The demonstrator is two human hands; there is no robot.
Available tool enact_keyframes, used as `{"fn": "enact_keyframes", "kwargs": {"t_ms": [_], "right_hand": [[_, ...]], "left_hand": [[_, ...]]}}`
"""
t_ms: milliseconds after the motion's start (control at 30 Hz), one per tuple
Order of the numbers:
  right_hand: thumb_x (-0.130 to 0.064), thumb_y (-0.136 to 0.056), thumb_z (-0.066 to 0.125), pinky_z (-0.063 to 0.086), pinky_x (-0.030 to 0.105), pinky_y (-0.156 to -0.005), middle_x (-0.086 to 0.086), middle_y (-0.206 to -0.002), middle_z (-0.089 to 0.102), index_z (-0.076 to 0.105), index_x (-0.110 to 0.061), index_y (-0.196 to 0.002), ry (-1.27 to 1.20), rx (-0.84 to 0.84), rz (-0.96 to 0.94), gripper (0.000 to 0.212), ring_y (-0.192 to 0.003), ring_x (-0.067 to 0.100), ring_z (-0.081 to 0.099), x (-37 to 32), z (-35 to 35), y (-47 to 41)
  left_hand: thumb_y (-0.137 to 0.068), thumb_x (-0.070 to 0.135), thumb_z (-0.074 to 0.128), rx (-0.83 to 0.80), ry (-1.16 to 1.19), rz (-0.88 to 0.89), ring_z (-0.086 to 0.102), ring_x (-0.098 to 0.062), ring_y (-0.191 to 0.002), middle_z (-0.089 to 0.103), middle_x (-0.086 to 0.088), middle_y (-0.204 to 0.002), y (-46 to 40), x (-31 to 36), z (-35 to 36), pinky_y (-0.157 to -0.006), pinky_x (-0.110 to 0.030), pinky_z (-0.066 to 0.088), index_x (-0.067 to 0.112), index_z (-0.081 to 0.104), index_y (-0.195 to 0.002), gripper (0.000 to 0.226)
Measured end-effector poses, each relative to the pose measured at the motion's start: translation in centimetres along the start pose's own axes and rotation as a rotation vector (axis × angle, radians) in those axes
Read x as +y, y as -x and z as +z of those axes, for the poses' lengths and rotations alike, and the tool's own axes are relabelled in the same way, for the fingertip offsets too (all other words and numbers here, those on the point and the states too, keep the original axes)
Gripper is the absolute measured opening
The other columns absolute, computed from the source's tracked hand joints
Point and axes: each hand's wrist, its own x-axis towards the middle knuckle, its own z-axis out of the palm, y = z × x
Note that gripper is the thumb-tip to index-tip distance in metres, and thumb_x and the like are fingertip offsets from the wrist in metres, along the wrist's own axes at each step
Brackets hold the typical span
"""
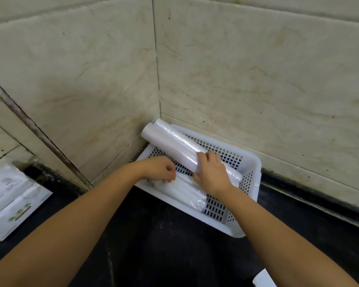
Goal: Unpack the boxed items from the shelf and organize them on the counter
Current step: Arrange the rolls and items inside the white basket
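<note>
On a black counter (153, 245) in a tiled corner (158, 79), a white basket (251, 162) holds wrapped rolls (174, 141); the right hand (211, 172) grasps one, the left hand (160, 168) hovers loosely curled, with white packets (10, 199) far left.

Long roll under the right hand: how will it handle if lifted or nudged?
The long roll is a smooth cylinder lying slanted with its far end up on the basket rim, so it probably rolls or slides if nudged. Its glossy film likely feels slippery. It looks straight and stiff; the right hand grips it near one end.
</note>
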Motion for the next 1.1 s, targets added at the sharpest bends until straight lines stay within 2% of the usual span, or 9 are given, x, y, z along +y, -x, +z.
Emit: {"fn": "enact_keyframes", "kwargs": {"t_ms": [67, 200, 267, 333, 400, 633, 767, 867, 1100], "right_hand": [[-0.022, -0.084, 0.059, 0.041, 0.036, -0.095, 0.014, -0.123, 0.043, 0.037, -0.009, -0.135, -0.069, 0.047, -0.029, 0.057, -0.112, 0.026, 0.039, 0.8, -1.3, -0.1], [-0.024, -0.083, 0.062, 0.035, 0.029, -0.089, 0.012, -0.121, 0.041, 0.038, -0.012, -0.136, -0.240, 0.157, 0.034, 0.059, -0.111, 0.026, 0.040, 2.9, -5.1, -1.3], [-0.021, -0.083, 0.064, 0.033, 0.027, -0.089, 0.015, -0.122, 0.042, 0.040, -0.010, -0.135, -0.241, 0.155, 0.052, 0.059, -0.111, 0.029, 0.042, 3.9, -6.3, -2.1], [-0.022, -0.083, 0.065, 0.031, 0.025, -0.087, 0.015, -0.123, 0.042, 0.040, -0.010, -0.136, -0.218, 0.124, 0.052, 0.060, -0.110, 0.028, 0.043, 4.3, -6.5, -2.6], [-0.024, -0.083, 0.065, 0.032, 0.024, -0.086, 0.014, -0.121, 0.043, 0.041, -0.010, -0.135, -0.209, 0.096, 0.038, 0.059, -0.108, 0.027, 0.044, 4.4, -6.0, -2.9], [-0.023, -0.087, 0.062, 0.032, 0.029, -0.103, 0.013, -0.126, 0.042, 0.040, -0.012, -0.139, -0.254, -0.014, -0.012, 0.057, -0.117, 0.026, 0.040, 4.7, -2.8, -3.8], [-0.026, -0.093, 0.056, 0.037, 0.029, -0.096, 0.006, -0.118, 0.045, 0.046, -0.015, -0.133, -0.349, 0.026, 0.038, 0.043, -0.110, 0.024, 0.043, 4.5, -1.0, -3.0], [-0.034, -0.093, 0.053, 0.030, 0.035, -0.094, 0.006, -0.125, 0.046, 0.037, -0.025, -0.143, 0.005, 0.090, -0.002, 0.053, -0.116, 0.026, 0.040, 5.0, 0.0, -2.9], [-0.025, -0.097, 0.041, 0.035, 0.038, -0.101, 0.009, -0.134, 0.043, 0.034, -0.028, -0.144, -0.051, -0.132, 0.087, 0.048, -0.124, 0.026, 0.037, 6.1, -3.5, -1.6]], "left_hand": [[-0.091, 0.019, 0.048, 0.048, -0.009, 0.008, 0.063, -0.009, -0.072, 0.067, 0.006, -0.079, -0.2, 0.7, -0.5, -0.065, -0.025, 0.049, 0.017, 0.067, -0.081, 0.021], [-0.090, 0.010, 0.046, 0.322, -0.477, 0.206, 0.058, -0.026, -0.080, 0.060, -0.006, -0.082, -2.2, 3.9, 1.2, -0.066, -0.035, 0.045, 0.008, 0.063, -0.090, 0.017], [-0.085, 0.005, 0.050, 0.515, -0.742, 0.364, 0.052, -0.028, -0.106, 0.058, -0.009, -0.107, -4.2, 5.1, 2.3, -0.087, -0.039, 0.042, 0.011, 0.059, -0.111, 0.028], [-0.082, 0.005, 0.053, 0.557, -0.864, 0.353, 0.039, -0.028, -0.126, 0.050, -0.008, -0.129, -5.9, 5.4, 2.4, -0.111, -0.049, 0.023, 0.014, 0.050, -0.127, 0.046], [-0.083, 0.007, 0.055, 0.560, -0.859, 0.282, 0.034, -0.027, -0.132, 0.047, -0.006, -0.136, -7.0, 4.9, 2.3, -0.115, -0.054, 0.009, 0.017, 0.043, -0.133, 0.053], [-0.082, 0.003, 0.058, 0.636, -0.865, 0.347, 0.048, -0.030, -0.117, 0.054, -0.010, -0.119, -5.3, 2.6, 4.0, -0.111, -0.059, 0.019, 0.020, 0.049, -0.131, 0.052], [-0.065, 0.010, 0.076, 0.761, -0.987, 0.428, 0.062, -0.026, -0.093, 0.064, -0.009, -0.098, -4.4, 2.5, 4.0, -0.091, -0.050, 0.049, 0.019, 0.064, -0.115, 0.052], [-0.053, 0.011, 0.081, 0.811, -1.022, 0.436, 0.063, -0.020, -0.077, 0.064, -0.002, -0.083, -4.2, 2.8, 4.0, -0.074, -0.038, 0.055, 0.018, 0.066, -0.094, 0.045], [-0.076, -0.003, 0.055, 0.614, -0.984, 0.257, 0.044, -0.028, -0.107, 0.047, -0.011, -0.116, -3.7, 4.8, 3.0, -0.090, -0.040, 0.038, 0.011, 0.041, -0.116, 0.045]]}}
